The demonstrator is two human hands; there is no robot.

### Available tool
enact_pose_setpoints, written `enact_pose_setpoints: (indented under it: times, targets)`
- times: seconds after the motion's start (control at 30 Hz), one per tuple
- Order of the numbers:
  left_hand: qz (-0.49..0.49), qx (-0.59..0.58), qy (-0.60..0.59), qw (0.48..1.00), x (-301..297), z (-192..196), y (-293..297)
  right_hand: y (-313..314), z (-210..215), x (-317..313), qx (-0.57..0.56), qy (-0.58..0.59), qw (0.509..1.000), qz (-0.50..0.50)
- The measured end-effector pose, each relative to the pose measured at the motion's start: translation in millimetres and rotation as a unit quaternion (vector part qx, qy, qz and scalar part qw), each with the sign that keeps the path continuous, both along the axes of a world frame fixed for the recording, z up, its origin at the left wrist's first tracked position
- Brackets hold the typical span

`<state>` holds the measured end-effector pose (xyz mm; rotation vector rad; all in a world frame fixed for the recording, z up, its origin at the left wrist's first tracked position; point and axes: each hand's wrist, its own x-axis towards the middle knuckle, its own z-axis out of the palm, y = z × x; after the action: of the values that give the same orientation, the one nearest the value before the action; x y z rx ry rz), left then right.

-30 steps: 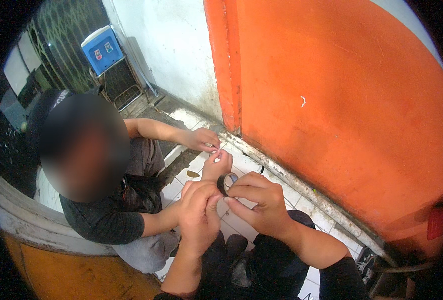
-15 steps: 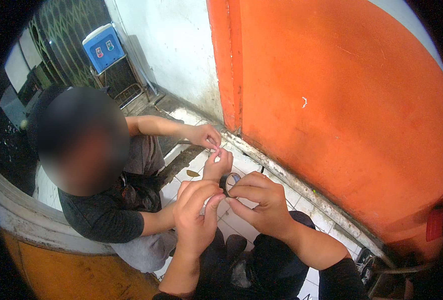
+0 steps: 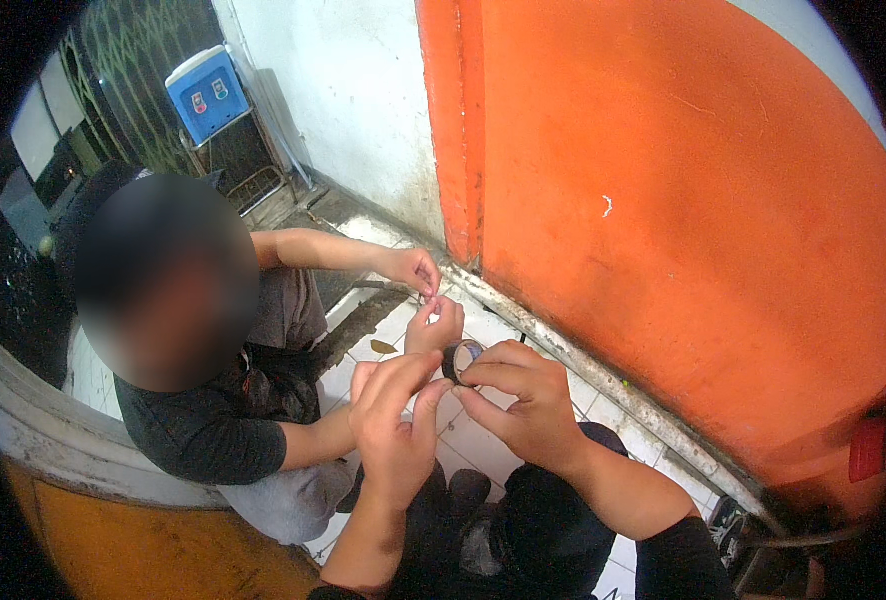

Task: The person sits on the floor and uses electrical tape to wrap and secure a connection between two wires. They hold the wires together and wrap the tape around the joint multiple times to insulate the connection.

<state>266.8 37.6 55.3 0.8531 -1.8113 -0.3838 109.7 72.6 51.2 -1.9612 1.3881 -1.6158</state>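
A small roll of black tape (image 3: pixel 449 366) is held up in front of me, its round opening facing partly to the right. My right hand (image 3: pixel 525 392) grips it from the right, fingertips at the ring's opening and thumb below. From the other side, my left hand (image 3: pixel 395 420) is bent around the roll's left edge, with fingertips and thumb tip against it. Just beyond the roll, the other person's two hands (image 3: pixel 429 300) meet at the fingertips; whatever is pinched there is too small to make out.
The other person, in a dark shirt (image 3: pixel 198 425), sits close at my left. An orange wall (image 3: pixel 663 220) rises on the right above a dirty ledge (image 3: pixel 603 372). A blue and white water dispenser (image 3: pixel 208 100) stands on a rack at the back. A leaf (image 3: pixel 383 347) lies on the white tiles.
The roll has turned slightly, showing more of its opening. My left fingers have shifted a little around its edge. The other person's hands stay almost in place.
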Motion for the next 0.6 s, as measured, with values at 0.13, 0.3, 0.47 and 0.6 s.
enact_pose_setpoints:
  times: [0.13, 0.3, 0.47, 0.6]
  targets:
    - [0.002, -0.055, -0.051, 0.997, 7.8, 3.6, -3.6, 1.3, -0.8, 0.5, 0.009, 0.007, 1.000, 0.005]
    - [0.001, -0.092, -0.084, 0.992, 8.4, 3.2, -9.0, 1.4, -1.3, 1.2, 0.017, 0.012, 1.000, 0.008]
    - [-0.039, -0.156, -0.112, 0.981, 6.4, 4.6, -19.6, 1.7, -1.0, 0.1, 0.027, 0.008, 1.000, 0.005]
    - [-0.110, -0.156, -0.134, 0.972, 12.4, 5.4, -31.5, 1.9, 0.1, -2.2, 0.035, 0.000, 0.999, 0.014]
